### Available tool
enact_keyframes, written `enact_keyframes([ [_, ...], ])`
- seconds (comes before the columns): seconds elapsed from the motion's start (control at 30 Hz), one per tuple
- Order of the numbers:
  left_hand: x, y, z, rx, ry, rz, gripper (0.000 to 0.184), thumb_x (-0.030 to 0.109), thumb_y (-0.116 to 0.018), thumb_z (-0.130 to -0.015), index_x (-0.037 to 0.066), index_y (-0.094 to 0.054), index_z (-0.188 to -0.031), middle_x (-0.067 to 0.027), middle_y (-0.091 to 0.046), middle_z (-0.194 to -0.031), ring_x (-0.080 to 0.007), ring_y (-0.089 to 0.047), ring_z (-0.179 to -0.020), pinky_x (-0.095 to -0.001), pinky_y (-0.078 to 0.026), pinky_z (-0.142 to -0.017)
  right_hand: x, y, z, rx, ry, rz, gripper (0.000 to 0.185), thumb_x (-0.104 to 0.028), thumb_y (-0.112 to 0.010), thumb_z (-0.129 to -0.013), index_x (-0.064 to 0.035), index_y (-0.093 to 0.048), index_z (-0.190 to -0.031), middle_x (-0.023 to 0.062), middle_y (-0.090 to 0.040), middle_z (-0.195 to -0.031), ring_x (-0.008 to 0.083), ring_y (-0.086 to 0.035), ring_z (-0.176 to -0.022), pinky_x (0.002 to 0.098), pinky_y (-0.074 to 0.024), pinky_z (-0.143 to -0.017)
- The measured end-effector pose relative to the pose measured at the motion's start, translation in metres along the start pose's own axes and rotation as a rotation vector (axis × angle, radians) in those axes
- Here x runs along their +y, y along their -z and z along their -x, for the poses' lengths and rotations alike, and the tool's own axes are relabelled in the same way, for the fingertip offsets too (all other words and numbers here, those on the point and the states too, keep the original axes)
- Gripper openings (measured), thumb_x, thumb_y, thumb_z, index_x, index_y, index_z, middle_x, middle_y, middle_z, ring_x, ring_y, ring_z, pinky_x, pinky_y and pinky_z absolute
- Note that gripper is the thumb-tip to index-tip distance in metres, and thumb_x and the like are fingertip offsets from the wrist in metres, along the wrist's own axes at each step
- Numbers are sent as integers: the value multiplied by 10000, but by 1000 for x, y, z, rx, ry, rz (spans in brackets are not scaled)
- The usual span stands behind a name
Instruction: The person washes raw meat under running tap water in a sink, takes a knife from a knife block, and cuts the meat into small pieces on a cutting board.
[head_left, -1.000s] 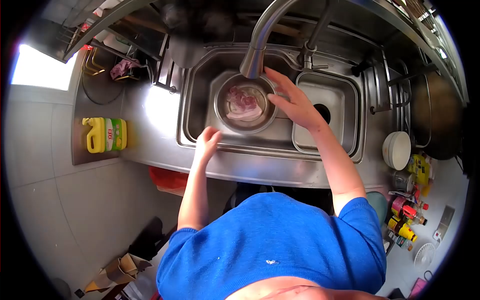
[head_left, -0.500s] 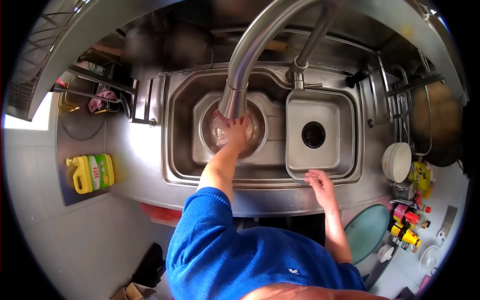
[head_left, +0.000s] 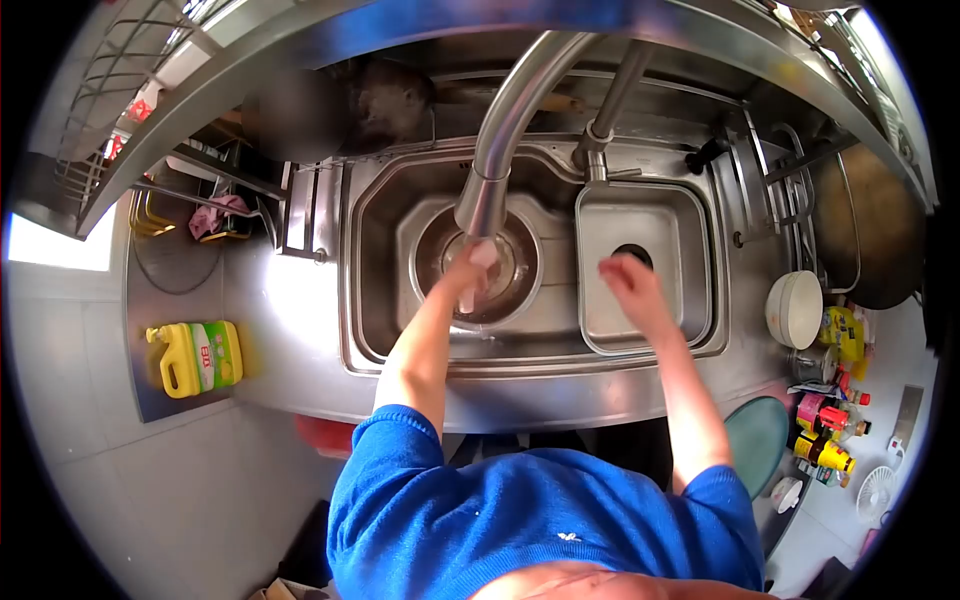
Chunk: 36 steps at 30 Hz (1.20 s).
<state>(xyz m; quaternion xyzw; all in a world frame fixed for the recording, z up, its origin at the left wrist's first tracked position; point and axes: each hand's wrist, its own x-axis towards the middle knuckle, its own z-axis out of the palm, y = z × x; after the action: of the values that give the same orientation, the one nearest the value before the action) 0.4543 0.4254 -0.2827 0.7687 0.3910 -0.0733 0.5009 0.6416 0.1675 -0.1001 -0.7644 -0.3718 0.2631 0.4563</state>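
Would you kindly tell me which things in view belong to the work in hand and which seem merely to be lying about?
In use:
left hand, holding meat
metal bowl beneath it
tap above the bowl
larger sink basin around the bowl

Apparently lying about:
yellow jug
pink cloth
white fan

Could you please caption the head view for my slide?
Left hand holds meat at the metal bowl beneath the faucet.

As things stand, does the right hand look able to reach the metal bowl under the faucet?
Probably yes: the right hand is over the smaller basin, and nothing seems to block its way to the metal bowl from that side.
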Motion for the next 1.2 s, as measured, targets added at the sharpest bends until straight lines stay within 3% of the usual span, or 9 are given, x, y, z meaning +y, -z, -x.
enact_keyframes([
  [0.07, 2, 23, 17, -209, 90, 816, 544, 37, -586, -753, 75, -431, -1273, -149, -584, -1085, -304, -596, -972, -394, -507, -830, -17, 11, -36, 63, 15, 236, 245, -62, -586, -843, -52, -603, -1087, 69, -644, -916, 154, -613, -871, 272, -481, -773],
  [0.13, 9, 36, 38, -222, 46, 1026, 547, 30, -602, -753, 45, -424, -1270, -145, -576, -1096, -279, -599, -966, -387, -519, -808, -31, 20, -90, 389, 538, 597, 256, -74, -573, -834, -54, -597, -1088, 104, -633, -940, 266, -580, -967, 366, -470, -840],
  [0.3, 44, 40, 83, -281, -62, 1546, 485, 62, -576, -821, 17, -410, -1275, -138, -567, -1127, -272, -597, -977, -406, -524, -828, 2, 21, -125, 226, 380, 799, 205, -136, -575, -830, -24, -593, -1000, 131, -622, -919, 324, -529, -1033, 434, -463, -837],
  [0.5, 78, 49, 94, -242, -130, 1602, 480, 106, -592, -807, 7, -445, -1253, -153, -562, -1163, -298, -564, -1050, -437, -476, -895, -12, 7, -109, 79, 79, 864, 225, -171, -553, -844, -36, -590, -1021, 145, -616, -980, 318, -541, -1015, 434, -446, -871],
  [0.63, 129, 58, 104, -488, -303, 1591, 456, 61, -543, -801, -20, -444, -1238, -137, -570, -1107, -259, -585, -987, -397, -512, -791, -38, -28, -87, 99, 454, 680, 360, -216, -598, -821, -24, -565, -1123, 159, -539, -1217, 330, -498, -1143, 452, -372, -977],
  [0.8, 114, 19, 55, -39, -364, 927, 373, 0, -519, -828, -19, -483, -1198, -126, -625, -1004, -216, -622, -915, -341, -509, -772, -56, -139, -84, 53, 284, 17, 446, -245, -661, -792, -28, -527, -1158, 169, -579, -1120, 281, -538, -1080, 394, -406, -935],
  [0.87, 131, 17, 79, 347, -418, 269, 447, 24, -571, -802, -46, -454, -1228, -199, -585, -1113, -282, -603, -995, -389, -489, -807, -42, -162, -96, 112, -101, -390, 617, -222, -670, -769, 8, -422, -1286, 238, -539, -1202, 322, -553, -1096, 378, -437, -925],
  [1.0, 129, 14, 110, 596, -439, 119, 576, 25, -617, -747, -3, -423, -1289, -248, -389, -1354, -354, -426, -1246, -400, -386, -993, -61, -164, -98, 67, -271, -548, 478, -111, -648, -777, 13, -494, -1212, 191, -610, -1091, 264, -617, -979, 324, -492, -820],
  [1.2, 102, 49, 147, 624, -463, 657, 735, 57, -719, -727, 58, -342, -1359, -129, -446, -1266, -207, -512, -1103, -391, -464, -925, -103, -136, -91, -290, -246, -966, 232, -131, -738, -777, -10, -601, -919, 87, -661, -842, 171, -654, -702, 301, -535, -604],
])
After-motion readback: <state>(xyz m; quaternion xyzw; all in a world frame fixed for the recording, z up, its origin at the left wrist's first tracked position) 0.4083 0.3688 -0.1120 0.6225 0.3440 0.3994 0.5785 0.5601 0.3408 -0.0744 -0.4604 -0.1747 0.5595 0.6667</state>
